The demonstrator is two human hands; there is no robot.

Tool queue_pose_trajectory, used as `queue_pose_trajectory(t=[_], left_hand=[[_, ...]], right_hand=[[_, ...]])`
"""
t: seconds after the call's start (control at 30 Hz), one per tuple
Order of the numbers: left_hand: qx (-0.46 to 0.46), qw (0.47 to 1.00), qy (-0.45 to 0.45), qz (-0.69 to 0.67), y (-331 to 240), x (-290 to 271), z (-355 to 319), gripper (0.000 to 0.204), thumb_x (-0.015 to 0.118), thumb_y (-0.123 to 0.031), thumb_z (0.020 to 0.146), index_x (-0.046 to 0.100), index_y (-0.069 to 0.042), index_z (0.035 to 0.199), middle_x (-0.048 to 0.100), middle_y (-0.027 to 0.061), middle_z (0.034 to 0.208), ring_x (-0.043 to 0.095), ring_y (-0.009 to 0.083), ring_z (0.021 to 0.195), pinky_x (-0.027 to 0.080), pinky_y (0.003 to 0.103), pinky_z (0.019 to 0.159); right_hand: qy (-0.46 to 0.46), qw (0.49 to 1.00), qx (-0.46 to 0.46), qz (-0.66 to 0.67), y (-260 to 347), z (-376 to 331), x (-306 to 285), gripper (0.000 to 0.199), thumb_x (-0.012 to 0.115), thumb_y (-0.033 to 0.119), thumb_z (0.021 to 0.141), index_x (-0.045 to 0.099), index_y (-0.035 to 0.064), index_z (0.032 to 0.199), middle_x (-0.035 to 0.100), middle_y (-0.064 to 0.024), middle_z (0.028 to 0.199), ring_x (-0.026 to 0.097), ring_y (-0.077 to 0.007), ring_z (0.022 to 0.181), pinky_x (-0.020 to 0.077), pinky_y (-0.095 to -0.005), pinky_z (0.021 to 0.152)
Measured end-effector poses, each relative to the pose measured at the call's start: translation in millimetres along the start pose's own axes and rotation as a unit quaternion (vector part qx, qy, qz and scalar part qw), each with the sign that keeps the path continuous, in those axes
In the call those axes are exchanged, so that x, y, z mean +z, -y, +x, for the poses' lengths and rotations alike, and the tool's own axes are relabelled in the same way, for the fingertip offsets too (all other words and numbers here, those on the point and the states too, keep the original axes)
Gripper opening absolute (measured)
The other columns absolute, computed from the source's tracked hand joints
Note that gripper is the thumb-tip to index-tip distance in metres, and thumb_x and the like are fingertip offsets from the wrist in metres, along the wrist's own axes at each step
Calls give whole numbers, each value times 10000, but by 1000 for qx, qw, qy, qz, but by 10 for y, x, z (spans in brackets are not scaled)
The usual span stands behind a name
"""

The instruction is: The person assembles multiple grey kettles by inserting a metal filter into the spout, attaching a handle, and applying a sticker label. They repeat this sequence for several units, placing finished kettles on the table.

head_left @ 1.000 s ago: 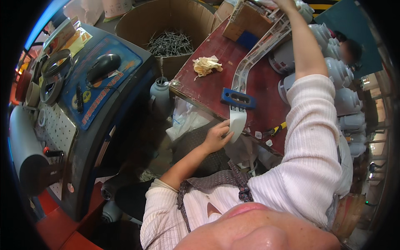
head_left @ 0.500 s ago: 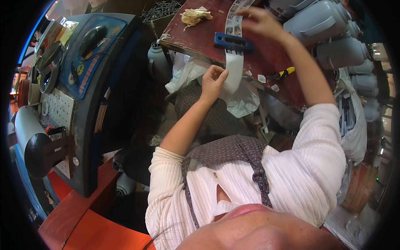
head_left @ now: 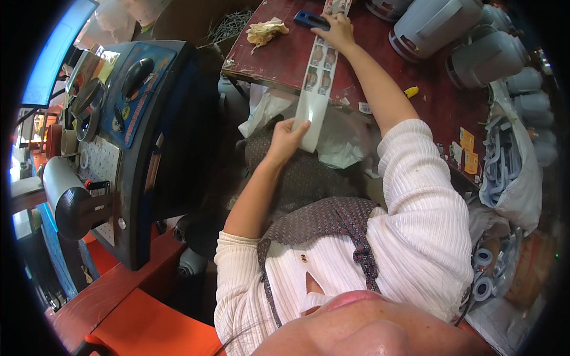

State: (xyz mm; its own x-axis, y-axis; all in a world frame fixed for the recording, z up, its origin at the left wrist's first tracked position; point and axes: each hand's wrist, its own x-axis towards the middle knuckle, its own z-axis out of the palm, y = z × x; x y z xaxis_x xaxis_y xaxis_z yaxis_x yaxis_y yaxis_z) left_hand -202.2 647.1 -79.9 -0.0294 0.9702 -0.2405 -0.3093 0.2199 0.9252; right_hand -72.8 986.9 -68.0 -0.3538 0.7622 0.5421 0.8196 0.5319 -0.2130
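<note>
A long, glossy white label strip (head_left: pixel 316 89), printed with pairs of small rectangular stickers, runs from the dark red bench (head_left: pixel 270 56) down over its near edge into the person's lap. The left hand (head_left: pixel 287 137) pinches the strip's lower end, thumb on the smooth face and fingers curled behind it, just off the bench's near edge. The right hand (head_left: pixel 337 29) presses flat on the strip's upper part toward the far edge, right beside a blue plastic holder (head_left: pixel 310 19) (probably a clamp or dispenser, though its shape is partly covered). A crumpled yellowish rag (head_left: pixel 265 31) lies near the bench's left corner. Rounded grey plastic housings (head_left: pixel 439 26) crowd the right side, and a small yellow piece (head_left: pixel 411 92) sits by the forearm. Soft white plastic sheeting (head_left: pixel 341 142) hangs below the near edge. A blue-faced machine (head_left: pixel 127 113) with a black cylinder stands to the left.
</note>
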Motion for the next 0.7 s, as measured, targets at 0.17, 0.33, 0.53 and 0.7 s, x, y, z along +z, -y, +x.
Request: queue_pose_trajectory(t=[0.17, 0.33, 0.53, 0.7], left_hand=[[-18, 997, -43, 69, 153, 181, -102, 332, 708, -258, 951, 713, 53, 1066, 707, 20, 918, 615, 79, 789, 485, 239, 719], [76, 986, -121, 81, 177, 162, -9, 584, 753, -222, 900, 508, 32, 1366, 611, 196, 1282, 588, 244, 1171, 452, 355, 1013], [207, 957, -168, 116, 73, -40, -365, 393, 661, -112, 957, 542, -16, 1319, 554, 139, 1350, 546, 233, 1250, 457, 347, 1035], [214, 940, -244, 106, -34, -137, -1124, 275, 636, -25, 946, 613, -31, 1220, 568, 86, 1351, 581, 193, 1210, 481, 320, 1013]], right_hand=[[28, 998, -33, 51, -86, 138, -117, 521, 760, 291, 839, 596, 30, 1258, 610, -174, 1211, 566, -359, 1170, 471, -464, 988], [61, 966, -172, 181, 153, -431, -946, 537, 764, 396, 805, 653, 98, 1237, 601, -146, 1240, 546, -323, 1166, 455, -467, 969], [136, 972, -151, 117, 417, -1064, -999, 713, 841, 548, 670, 698, 170, 1257, 614, -64, 1229, 567, -268, 1163, 444, -435, 998], [209, 946, -80, 233, 164, -807, -687, 799, 837, 621, 645, 681, 185, 1297, 613, -93, 1219, 590, -283, 1167, 461, -415, 1011]])
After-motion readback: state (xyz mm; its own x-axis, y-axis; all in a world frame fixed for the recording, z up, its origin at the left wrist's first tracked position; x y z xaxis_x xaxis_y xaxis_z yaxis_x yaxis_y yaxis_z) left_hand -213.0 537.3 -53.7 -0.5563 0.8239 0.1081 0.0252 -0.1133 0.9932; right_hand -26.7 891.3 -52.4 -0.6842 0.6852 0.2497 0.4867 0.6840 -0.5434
